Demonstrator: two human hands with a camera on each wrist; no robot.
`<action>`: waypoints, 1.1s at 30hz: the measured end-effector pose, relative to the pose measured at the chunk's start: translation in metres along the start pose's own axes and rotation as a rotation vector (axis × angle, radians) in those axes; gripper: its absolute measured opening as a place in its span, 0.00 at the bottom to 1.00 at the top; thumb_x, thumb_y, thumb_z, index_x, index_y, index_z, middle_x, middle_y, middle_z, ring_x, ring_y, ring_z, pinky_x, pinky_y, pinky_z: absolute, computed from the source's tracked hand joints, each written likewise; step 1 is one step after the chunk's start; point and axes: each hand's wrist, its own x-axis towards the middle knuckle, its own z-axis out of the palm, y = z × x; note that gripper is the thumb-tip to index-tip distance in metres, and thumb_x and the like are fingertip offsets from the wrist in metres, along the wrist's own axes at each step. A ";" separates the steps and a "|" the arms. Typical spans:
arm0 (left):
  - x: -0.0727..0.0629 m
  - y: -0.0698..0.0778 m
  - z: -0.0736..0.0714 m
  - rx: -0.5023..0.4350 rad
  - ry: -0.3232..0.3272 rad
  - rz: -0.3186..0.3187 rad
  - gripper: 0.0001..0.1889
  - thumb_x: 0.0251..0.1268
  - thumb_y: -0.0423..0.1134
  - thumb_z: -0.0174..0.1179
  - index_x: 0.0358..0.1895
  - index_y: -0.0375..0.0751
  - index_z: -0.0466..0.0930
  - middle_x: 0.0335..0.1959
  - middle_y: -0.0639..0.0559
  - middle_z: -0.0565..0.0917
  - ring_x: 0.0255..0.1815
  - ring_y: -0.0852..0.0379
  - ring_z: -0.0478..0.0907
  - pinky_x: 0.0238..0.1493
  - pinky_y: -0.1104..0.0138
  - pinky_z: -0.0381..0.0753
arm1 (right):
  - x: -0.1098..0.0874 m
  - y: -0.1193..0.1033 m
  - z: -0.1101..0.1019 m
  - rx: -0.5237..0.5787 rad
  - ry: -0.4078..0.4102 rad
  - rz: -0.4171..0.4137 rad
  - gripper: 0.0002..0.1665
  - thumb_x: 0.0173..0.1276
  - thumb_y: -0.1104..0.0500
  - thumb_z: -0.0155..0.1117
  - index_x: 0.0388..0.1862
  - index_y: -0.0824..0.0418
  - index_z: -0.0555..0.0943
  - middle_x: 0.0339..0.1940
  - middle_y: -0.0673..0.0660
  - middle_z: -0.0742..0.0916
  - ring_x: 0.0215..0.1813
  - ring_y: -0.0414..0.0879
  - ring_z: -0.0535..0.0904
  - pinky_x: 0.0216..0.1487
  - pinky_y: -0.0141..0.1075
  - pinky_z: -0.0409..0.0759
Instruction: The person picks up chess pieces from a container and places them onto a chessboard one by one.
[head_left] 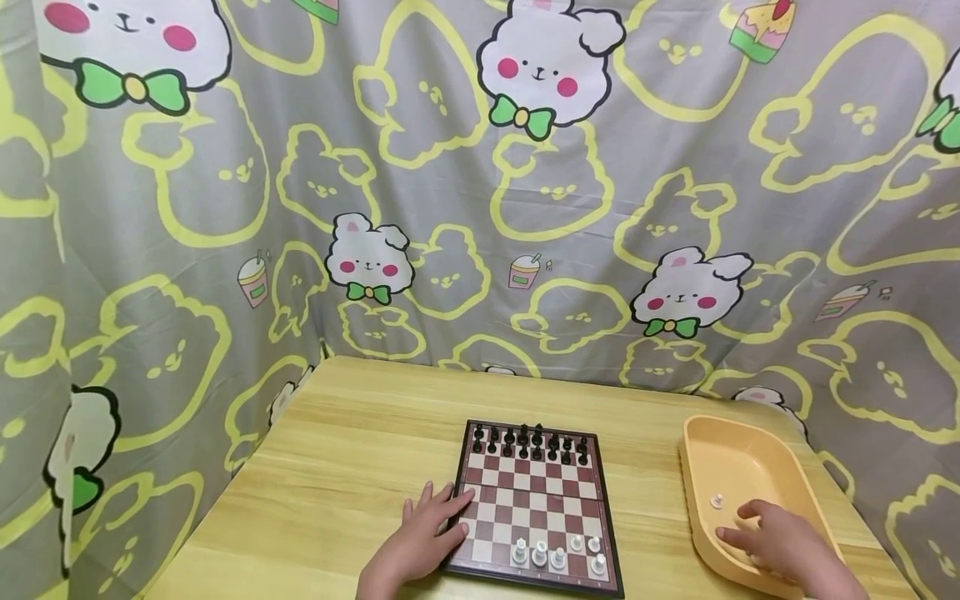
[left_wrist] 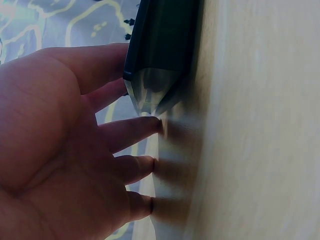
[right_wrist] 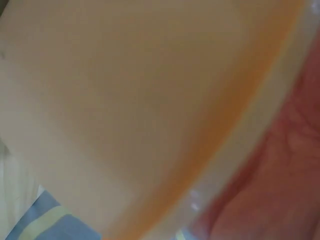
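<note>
A magnetic-style chessboard (head_left: 510, 517) lies on the table. Black chess pieces (head_left: 537, 452) fill its two far rows, and several white chess pieces (head_left: 539, 553) stand near its close right corner. My left hand (head_left: 416, 533) rests at the board's left edge, thumb and index finger over the rim, the other fingers spread; in the left wrist view their tips reach the table. Inside the orange tray (head_left: 693, 533), my right hand (head_left: 783, 546) reaches down with thumb and index finger apart. A small white pawn (head_left: 717, 501) stands in the tray, left of those fingers. The right palm's underside is hidden.
The wooden table (head_left: 360, 433) extends left of the board and between board and tray. A patterned grey curtain (head_left: 450, 208) hangs behind the table and along both sides. The tray's raised wall (right_wrist: 235, 125) crosses the right wrist view.
</note>
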 end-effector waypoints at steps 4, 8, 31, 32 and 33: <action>0.000 0.000 0.000 0.000 -0.003 0.001 0.26 0.78 0.47 0.57 0.74 0.44 0.74 0.77 0.25 0.63 0.79 0.18 0.42 0.68 0.21 0.32 | -0.001 0.001 0.004 -0.040 -0.021 -0.016 0.32 0.67 0.45 0.73 0.48 0.74 0.80 0.32 0.54 0.84 0.35 0.49 0.79 0.39 0.44 0.78; 0.000 0.000 0.000 -0.006 -0.007 0.002 0.26 0.78 0.47 0.57 0.75 0.44 0.73 0.77 0.25 0.63 0.79 0.18 0.42 0.68 0.21 0.32 | 0.000 0.004 0.006 -0.085 0.001 -0.020 0.22 0.64 0.52 0.75 0.44 0.69 0.81 0.35 0.55 0.85 0.39 0.52 0.78 0.42 0.46 0.79; -0.001 0.005 -0.001 0.023 0.016 0.009 0.26 0.77 0.46 0.58 0.74 0.44 0.74 0.76 0.25 0.64 0.78 0.17 0.44 0.68 0.22 0.34 | 0.007 0.008 0.019 0.081 0.113 -0.011 0.05 0.66 0.63 0.70 0.33 0.63 0.82 0.27 0.49 0.82 0.32 0.45 0.75 0.34 0.38 0.73; -0.001 0.005 -0.001 0.022 0.016 0.009 0.26 0.77 0.46 0.58 0.74 0.44 0.75 0.76 0.25 0.64 0.78 0.17 0.44 0.68 0.21 0.34 | 0.008 0.008 0.019 0.089 0.123 -0.010 0.06 0.67 0.62 0.69 0.36 0.64 0.82 0.29 0.50 0.83 0.32 0.45 0.76 0.34 0.38 0.73; -0.001 0.005 -0.001 0.022 0.016 0.010 0.26 0.77 0.46 0.58 0.74 0.44 0.75 0.76 0.25 0.64 0.78 0.17 0.44 0.68 0.21 0.34 | 0.008 0.009 0.018 0.092 0.140 -0.020 0.07 0.69 0.61 0.68 0.39 0.66 0.83 0.30 0.51 0.85 0.33 0.46 0.77 0.35 0.38 0.74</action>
